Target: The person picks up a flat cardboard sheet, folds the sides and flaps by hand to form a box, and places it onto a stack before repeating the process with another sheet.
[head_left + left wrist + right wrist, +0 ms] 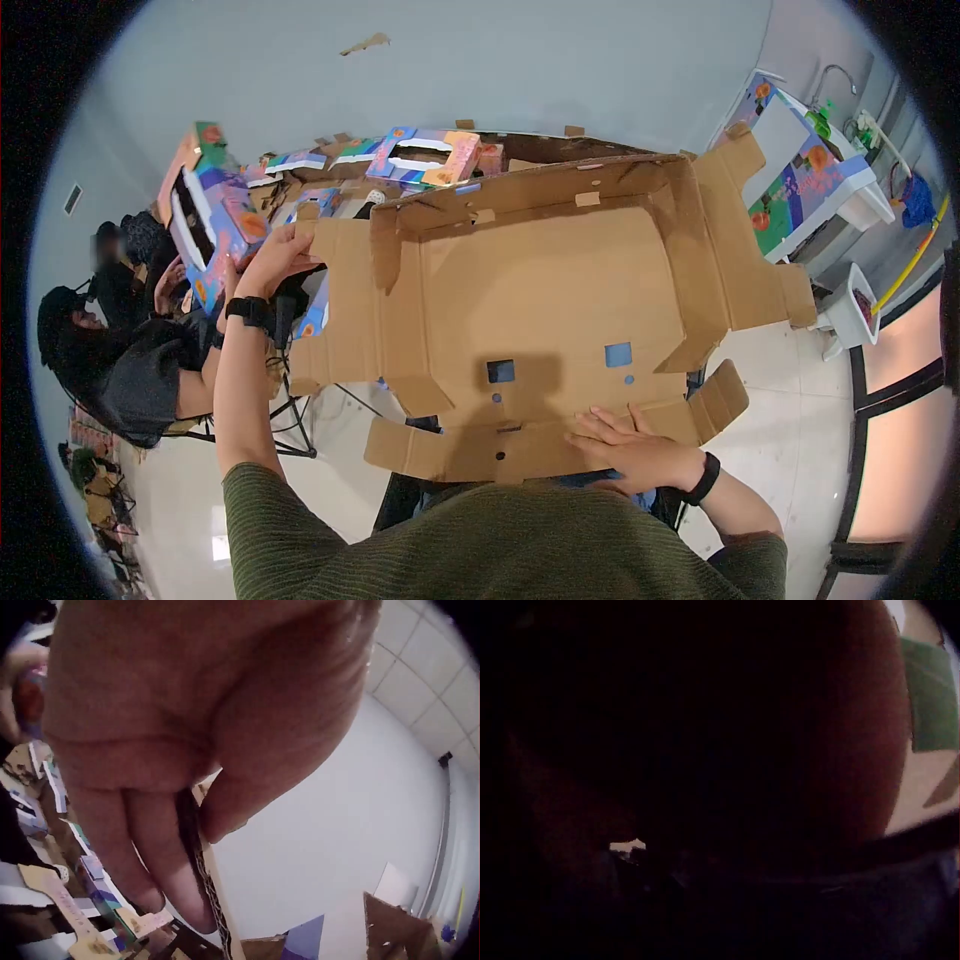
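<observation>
Pinching a side flap [350, 285] of the box [550, 290] with the left hand [274, 262]; laying the right hand [638, 452], spread and straight-fingered, on the near flap [535, 460], likely to steady the box, hollow side up before the torso [520, 545].

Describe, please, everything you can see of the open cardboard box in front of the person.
The open cardboard box is plain brown inside and looks corrugated, with a fluted edge in the left wrist view. Its far wall stands up, flaps spread at both sides, and its near panel is folded outward. Two square cutouts with small round holes beside them lie towards the near side. The left hand pinches the left flap; the right hand rests on the near panel.
</observation>
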A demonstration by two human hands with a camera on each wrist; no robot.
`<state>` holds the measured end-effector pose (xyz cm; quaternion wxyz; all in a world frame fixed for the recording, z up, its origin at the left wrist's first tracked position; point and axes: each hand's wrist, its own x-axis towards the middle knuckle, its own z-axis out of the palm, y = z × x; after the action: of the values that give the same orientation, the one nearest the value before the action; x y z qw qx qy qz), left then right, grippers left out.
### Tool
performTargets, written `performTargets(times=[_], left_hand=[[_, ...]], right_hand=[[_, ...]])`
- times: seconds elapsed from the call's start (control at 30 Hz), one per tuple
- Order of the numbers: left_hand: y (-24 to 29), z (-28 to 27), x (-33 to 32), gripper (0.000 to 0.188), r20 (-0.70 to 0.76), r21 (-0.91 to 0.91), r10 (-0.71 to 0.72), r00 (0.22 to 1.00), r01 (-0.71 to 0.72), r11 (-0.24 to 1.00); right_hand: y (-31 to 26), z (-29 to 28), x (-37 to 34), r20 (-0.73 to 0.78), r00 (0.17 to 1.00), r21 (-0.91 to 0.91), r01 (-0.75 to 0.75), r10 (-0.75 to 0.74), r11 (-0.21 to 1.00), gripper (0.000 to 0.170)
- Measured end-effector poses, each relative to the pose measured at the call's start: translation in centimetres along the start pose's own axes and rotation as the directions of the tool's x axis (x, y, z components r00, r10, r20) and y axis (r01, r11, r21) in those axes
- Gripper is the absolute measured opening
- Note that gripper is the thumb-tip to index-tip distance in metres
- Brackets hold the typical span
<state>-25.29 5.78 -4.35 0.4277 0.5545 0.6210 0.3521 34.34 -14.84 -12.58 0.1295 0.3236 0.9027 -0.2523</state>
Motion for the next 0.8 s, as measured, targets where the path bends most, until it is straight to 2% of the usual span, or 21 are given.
performTargets(times=[0.03, 0.07, 0.1, 0.13, 0.17, 0.2, 0.23, 0.3, 0.37, 0.4, 0.47, 0.57, 0.77, 0.8], left_hand=[[0.7, 0.3, 0.0, 0.043, -0.022, 0.026, -0.034, 0.999, 0.034, 0.999], [1.2, 0.9, -0.1, 0.047, -0.134, 0.360, 0.069, 0.989, -0.016, 0.933], [2.4, 2.2, -0.7, 0.050, -0.206, 0.654, 0.205, 0.957, -0.022, 0.756], [3.1, 3.1, -1.0, 0.054, -0.228, 0.869, 0.354, 0.907, 0.025, 0.495], [2.6, 3.4, -0.5, 0.065, -0.192, 0.965, 0.588, 0.785, 0.041, 0.261], [6.6, 6.5, -2.6, 0.069, -0.178, 0.983, 0.613, 0.770, 0.109, 0.148], [7.8, 7.5, -3.3, 0.073, -0.010, 0.997, 0.729, 0.684, 0.059, -0.041], [13.2, 12.2, -6.3, 0.069, 0.151, 0.980, 0.748, 0.647, -0.196, -0.029], [16.9, 16.1, -9.2, 0.075, 0.350, 0.904, 0.597, 0.722, -0.428, -0.013], [16.8, 16.9, -8.5, 0.070, 0.505, 0.753, 0.599, 0.621, -0.657, 0.046], [17.0, 19.1, -7.7, 0.067, 0.629, 0.664, 0.492, 0.603, -0.745, 0.064], [17.0, 20.5, -4.1, 0.066, 0.600, 0.733, 0.424, 0.678, -0.678, 0.046], [20.0, 22.2, 2.3, 0.069, 0.452, 0.892, 0.310, 0.837, -0.425, -0.152], [19.8, 22.8, 3.4, 0.069, 0.409, 0.912, 0.298, 0.863, -0.379, -0.155]], right_hand=[[0.3, 0.2, 0.2, 0.020, 1.000, 0.026, -0.002, 0.001, 1.000, 0.072], [0.7, 0.6, 0.4, 0.039, 0.999, 0.049, -0.007, 0.005, 0.999, 0.073], [1.0, 0.6, 0.5, 0.054, 0.998, 0.071, -0.014, 0.010, 0.997, 0.073], [1.0, 0.7, 0.5, 0.045, 0.999, 0.066, -0.010, 0.007, 0.998, 0.073], [1.0, 0.8, 0.5, 0.038, 0.999, 0.062, -0.004, 0.002, 0.998, 0.072], [0.9, 0.7, 0.6, 0.035, 0.999, 0.058, 0.003, -0.005, 0.998, 0.072], [0.8, 0.4, 0.6, 0.040, 0.999, 0.065, -0.006, 0.004, 0.998, 0.072], [0.4, -0.2, 0.7, 0.055, 0.998, 0.078, -0.022, 0.018, 0.997, 0.072], [0.3, -0.4, 0.7, 0.093, 0.995, 0.078, -0.032, 0.025, 0.996, 0.074], [0.4, -0.6, 0.7, 0.111, 0.993, 0.075, -0.037, 0.029, 0.997, 0.075], [0.5, -0.3, 0.8, 0.097, 0.995, 0.110, -0.027, 0.016, 0.994, 0.076], [0.6, 0.3, 0.5, 0.068, 0.998, 0.077, -0.017, 0.012, 0.997, 0.077], [1.4, 1.8, 0.6, 0.031, 0.999, 0.021, 0.018, -0.019, 1.000, 0.073], [1.2, 1.7, 0.5, 0.016, 1.000, 0.030, 0.017, -0.018, 0.999, 0.075]])
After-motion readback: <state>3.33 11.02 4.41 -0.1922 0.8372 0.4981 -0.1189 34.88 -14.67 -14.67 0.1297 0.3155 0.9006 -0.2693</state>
